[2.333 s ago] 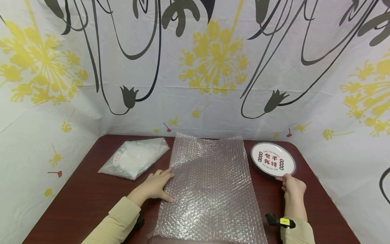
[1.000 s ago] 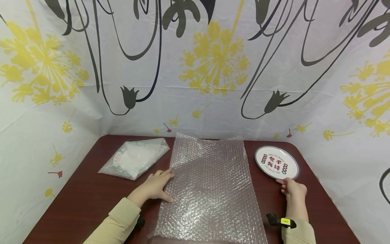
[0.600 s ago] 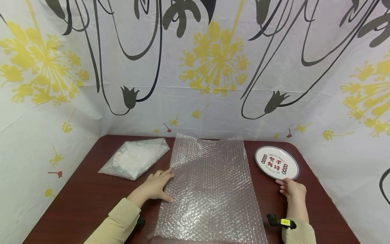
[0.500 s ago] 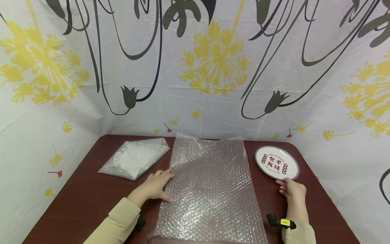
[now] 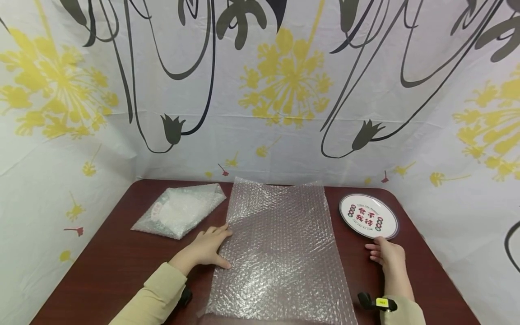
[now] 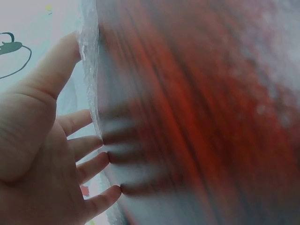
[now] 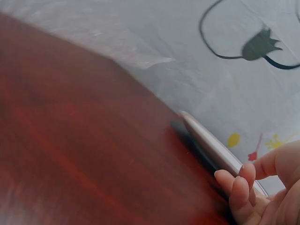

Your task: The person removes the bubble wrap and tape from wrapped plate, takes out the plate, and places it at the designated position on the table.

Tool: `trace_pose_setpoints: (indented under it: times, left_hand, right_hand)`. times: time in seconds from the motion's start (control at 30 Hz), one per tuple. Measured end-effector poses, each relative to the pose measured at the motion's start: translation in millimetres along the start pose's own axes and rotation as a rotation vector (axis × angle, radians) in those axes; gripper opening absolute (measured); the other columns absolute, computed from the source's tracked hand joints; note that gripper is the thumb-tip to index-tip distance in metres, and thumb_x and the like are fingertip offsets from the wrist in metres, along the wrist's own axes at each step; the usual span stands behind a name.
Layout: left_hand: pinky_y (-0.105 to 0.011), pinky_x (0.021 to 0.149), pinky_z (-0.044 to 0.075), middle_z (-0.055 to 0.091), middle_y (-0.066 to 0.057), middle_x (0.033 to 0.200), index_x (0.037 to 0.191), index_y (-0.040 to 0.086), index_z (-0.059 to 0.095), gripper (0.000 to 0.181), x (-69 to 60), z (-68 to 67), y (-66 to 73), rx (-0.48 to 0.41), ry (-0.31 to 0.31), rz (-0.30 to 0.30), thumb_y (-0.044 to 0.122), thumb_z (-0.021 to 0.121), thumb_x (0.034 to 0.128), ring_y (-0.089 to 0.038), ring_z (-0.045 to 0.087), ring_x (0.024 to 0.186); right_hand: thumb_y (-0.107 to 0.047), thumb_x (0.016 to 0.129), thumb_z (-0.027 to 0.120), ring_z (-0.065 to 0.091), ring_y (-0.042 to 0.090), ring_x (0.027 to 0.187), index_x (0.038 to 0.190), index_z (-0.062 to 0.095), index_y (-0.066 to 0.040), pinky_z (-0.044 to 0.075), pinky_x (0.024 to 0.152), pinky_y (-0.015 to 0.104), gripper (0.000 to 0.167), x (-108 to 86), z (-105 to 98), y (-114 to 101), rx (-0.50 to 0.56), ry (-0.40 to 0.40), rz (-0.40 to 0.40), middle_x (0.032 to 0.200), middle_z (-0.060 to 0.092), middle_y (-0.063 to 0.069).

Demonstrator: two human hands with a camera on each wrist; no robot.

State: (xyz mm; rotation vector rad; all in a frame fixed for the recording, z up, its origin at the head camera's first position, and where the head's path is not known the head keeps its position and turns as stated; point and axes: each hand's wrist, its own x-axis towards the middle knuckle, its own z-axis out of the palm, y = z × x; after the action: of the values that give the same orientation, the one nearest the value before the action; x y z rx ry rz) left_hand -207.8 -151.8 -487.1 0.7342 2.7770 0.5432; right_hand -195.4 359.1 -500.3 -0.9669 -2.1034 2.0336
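Note:
A sheet of bubble wrap (image 5: 280, 253) lies flat over the middle of the table. My left hand (image 5: 207, 246) rests at its left edge with the fingers spread, and in the left wrist view the fingertips (image 6: 101, 159) touch that edge. To the right is a round white plate (image 5: 369, 216) with red lettering and a dark rim. At the plate's near rim is my right hand (image 5: 390, 257), its fingers loosely bent and apart from the rim, the thumb side close to it. From the right wrist the plate (image 7: 213, 145) shows edge-on beside the fingertips.
At the back left lies a white item wrapped in bubble wrap (image 5: 178, 212). The dark red table (image 5: 105, 271) meets a patterned cloth wall (image 5: 284, 149) behind and at both sides. A dark wrist camera (image 5: 378, 302) sits on the right sleeve.
The plate has shifted slightly right and towards me since the oldest frame. Just now my right fingers have loosened and drawn off its rim. My left hand stays in place.

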Motion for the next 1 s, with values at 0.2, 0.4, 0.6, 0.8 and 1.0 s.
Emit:
trace_pose_setpoints:
  times: [0.2, 0.4, 0.6, 0.8, 1.0]
  left_hand:
    - [-0.061, 0.102, 0.024, 0.027, -0.018, 0.153, 0.145, 0.007, 0.041, 0.1, -0.4, 1.4, -1.0, -0.007, 0.004, 0.001, 0.054, 0.082, 0.0658, -0.038, 0.028, 0.134]
    - [-0.063, 0.102, 0.024, 0.025, -0.02, 0.153, 0.145, 0.005, 0.039, 0.102, -0.5, 2.5, 0.4, -0.02, 0.006, -0.001, 0.052, 0.082, 0.0654, -0.039, 0.027, 0.135]
    - [-0.064, 0.102, 0.023, 0.023, -0.019, 0.154, 0.146, 0.007, 0.038, 0.1, -2.0, 2.7, 2.6, -0.043, 0.007, -0.005, 0.048, 0.082, 0.0664, -0.04, 0.026, 0.136]
    - [-0.067, 0.102, 0.019, 0.02, -0.02, 0.154, 0.148, 0.005, 0.034, 0.103, -3.4, 1.4, 4.0, -0.112, 0.025, -0.013, 0.042, 0.084, 0.0661, -0.042, 0.023, 0.137]
    - [-0.068, 0.101, 0.02, 0.019, -0.022, 0.154, 0.15, 0.006, 0.03, 0.102, -7.6, -1.7, 1.7, -0.179, 0.041, -0.019, 0.04, 0.083, 0.0702, -0.044, 0.021, 0.137]
  right_hand:
    - [-0.021, 0.1, 0.042, 0.056, 0.008, 0.051, 0.123, 0.044, 0.019, 0.052, 0.051, 0.026, 0.046, -2.2, -2.3, 1.8, -0.091, -0.089, -0.042, 0.065, 0.066, 0.001]
    - [-0.019, 0.1, 0.043, 0.055, 0.01, 0.052, 0.119, 0.048, 0.019, 0.052, 0.052, 0.027, 0.042, -5.9, -3.3, -0.1, -0.167, -0.141, -0.065, 0.067, 0.066, 0.002]
    - [-0.017, 0.099, 0.043, 0.056, 0.011, 0.053, 0.118, 0.046, 0.02, 0.052, 0.052, 0.028, 0.042, -6.1, -3.0, -2.2, -0.211, -0.188, -0.086, 0.068, 0.066, 0.003]
    - [-0.018, 0.099, 0.043, 0.058, 0.012, 0.055, 0.122, 0.044, 0.02, 0.053, 0.054, 0.029, 0.044, -8.5, -1.1, -6.9, -0.242, -0.215, -0.092, 0.07, 0.066, 0.003]
    - [-0.018, 0.097, 0.045, 0.058, 0.012, 0.054, 0.124, 0.043, 0.019, 0.053, 0.053, 0.029, 0.046, -15.0, 2.3, -17.8, -0.279, -0.196, -0.127, 0.07, 0.067, 0.003]
